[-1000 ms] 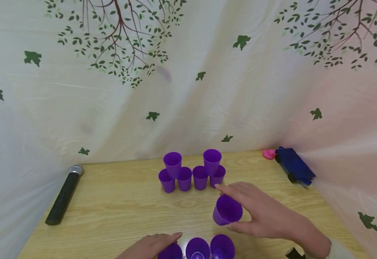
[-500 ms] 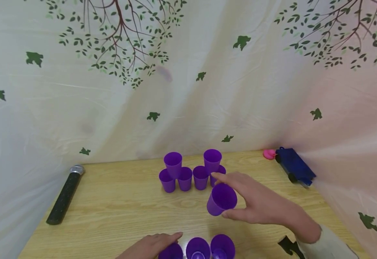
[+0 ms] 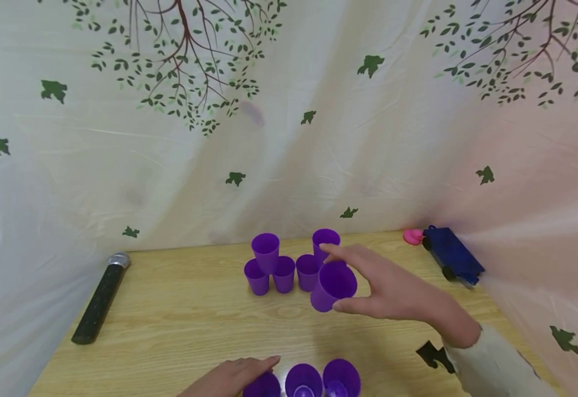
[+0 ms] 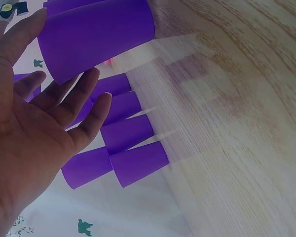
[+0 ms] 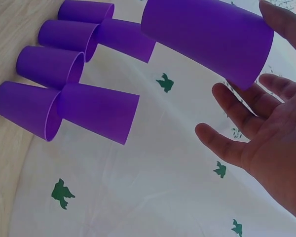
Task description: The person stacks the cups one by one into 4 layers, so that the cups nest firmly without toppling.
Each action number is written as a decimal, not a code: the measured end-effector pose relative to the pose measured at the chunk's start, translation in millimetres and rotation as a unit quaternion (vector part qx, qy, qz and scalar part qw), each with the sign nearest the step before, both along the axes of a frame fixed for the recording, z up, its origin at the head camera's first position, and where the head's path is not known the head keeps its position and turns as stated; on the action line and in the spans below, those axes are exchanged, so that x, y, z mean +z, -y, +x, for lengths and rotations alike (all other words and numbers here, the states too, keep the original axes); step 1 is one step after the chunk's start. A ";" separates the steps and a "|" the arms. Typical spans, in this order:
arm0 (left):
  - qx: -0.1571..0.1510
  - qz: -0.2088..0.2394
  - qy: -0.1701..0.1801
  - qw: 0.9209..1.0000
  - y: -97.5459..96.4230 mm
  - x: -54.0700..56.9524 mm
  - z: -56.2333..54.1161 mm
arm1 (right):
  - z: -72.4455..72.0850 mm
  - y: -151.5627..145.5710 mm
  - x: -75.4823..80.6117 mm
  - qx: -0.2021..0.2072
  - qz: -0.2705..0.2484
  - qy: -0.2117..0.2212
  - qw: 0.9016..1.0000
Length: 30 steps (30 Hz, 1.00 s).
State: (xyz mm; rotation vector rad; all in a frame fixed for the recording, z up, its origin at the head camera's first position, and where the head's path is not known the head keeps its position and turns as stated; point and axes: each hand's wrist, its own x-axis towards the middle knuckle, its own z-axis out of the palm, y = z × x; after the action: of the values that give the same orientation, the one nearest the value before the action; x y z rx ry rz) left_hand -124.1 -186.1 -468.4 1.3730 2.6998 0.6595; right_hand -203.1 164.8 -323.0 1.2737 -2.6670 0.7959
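Observation:
My right hand (image 3: 393, 286) holds a purple plastic cup (image 5: 207, 39) by its rim between thumb and fingers, mouth up and raised off the table. It overlaps the right end of the cups at the back in the head view. There, several purple cups (image 4: 128, 132) stand in a row, with one cup (image 3: 266, 251) stacked across the left pair and another (image 5: 101, 111) across the right pair. Low in the head view, my left hand (image 3: 231, 377) grips the rim of a purple cup (image 4: 98, 39) standing at the table's front, thumb on one side, fingers round the other.
Beside the left hand's cup stand two more purple cups, a middle one (image 3: 303, 379) and a right one (image 3: 341, 377). A microphone (image 3: 101, 300) lies at the left. A dark blue toy cart (image 3: 451, 253) and a pink duck (image 3: 412, 237) sit back right, against a printed curtain (image 3: 289, 154).
My right hand has carried its cup away from me and slightly left, up toward the right-hand stack. The left hand has stayed at its cup.

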 end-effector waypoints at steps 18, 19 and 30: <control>0.009 -0.008 -0.003 1.000 -3.8 4.8 5.0 | -21.5 14.3 10.0 -0.001 0.005 -0.012 1.000; 0.010 -0.008 -0.003 1.000 -3.7 4.8 5.0 | -22.8 14.9 9.8 0.001 0.003 -0.015 1.000; 0.005 -0.001 -0.012 1.000 -3.1 3.9 4.5 | -37.8 22.0 10.1 0.000 -0.007 0.012 1.000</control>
State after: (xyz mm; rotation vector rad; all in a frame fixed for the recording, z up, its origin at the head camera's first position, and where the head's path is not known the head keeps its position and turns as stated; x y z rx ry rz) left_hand -119.7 -183.0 -464.5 1.3768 2.7272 0.6460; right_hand -240.9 142.8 -312.9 1.2683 -2.6748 0.8336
